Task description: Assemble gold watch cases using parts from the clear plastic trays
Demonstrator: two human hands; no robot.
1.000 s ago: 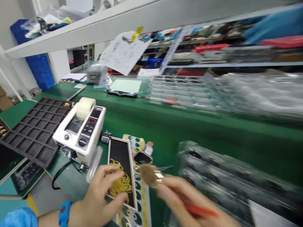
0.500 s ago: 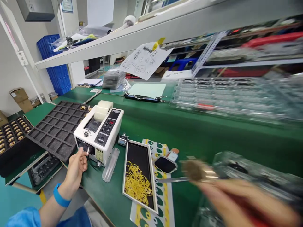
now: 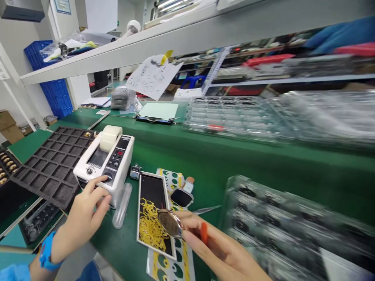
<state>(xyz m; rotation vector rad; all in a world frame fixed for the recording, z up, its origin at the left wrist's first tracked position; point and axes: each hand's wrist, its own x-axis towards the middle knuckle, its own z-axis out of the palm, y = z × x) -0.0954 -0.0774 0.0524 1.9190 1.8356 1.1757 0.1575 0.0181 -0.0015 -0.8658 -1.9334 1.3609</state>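
My left hand [image 3: 88, 210] is open over the front of a white tape dispenser [image 3: 124, 166], its index fingertip at the round dial. On top of the machine is a roll of clear tape [image 3: 110, 137]. My right hand [image 3: 216, 249] holds a round, shiny watch case [image 3: 170, 223] by its edge, broad metal face turned towards me. Something orange-red [image 3: 204, 233] shows at the fingers. Under the watch case stands a white-rimmed tray [image 3: 138, 218] with thin yellow rings [image 3: 149, 226]. A smartwatch [image 3: 181, 197] lies beside the tray on a yellow-and-white sticker sheet [image 3: 185, 255].
A clear tube [image 3: 122, 206] and a small metal counter [image 3: 135, 171] lie near the dispenser. A black compartment tray [image 3: 52, 156] is at left. Clear plastic trays [image 3: 275, 222] stand at right, with pointed tweezers [image 3: 208, 210] before them. A shelf beam [image 3: 175, 39] crosses above.
My left hand has gone from a pinch at the dispenser's front slot to its dial, fingers spreading. My right hand has brought the watch case left, over the tray. The view has swung right.
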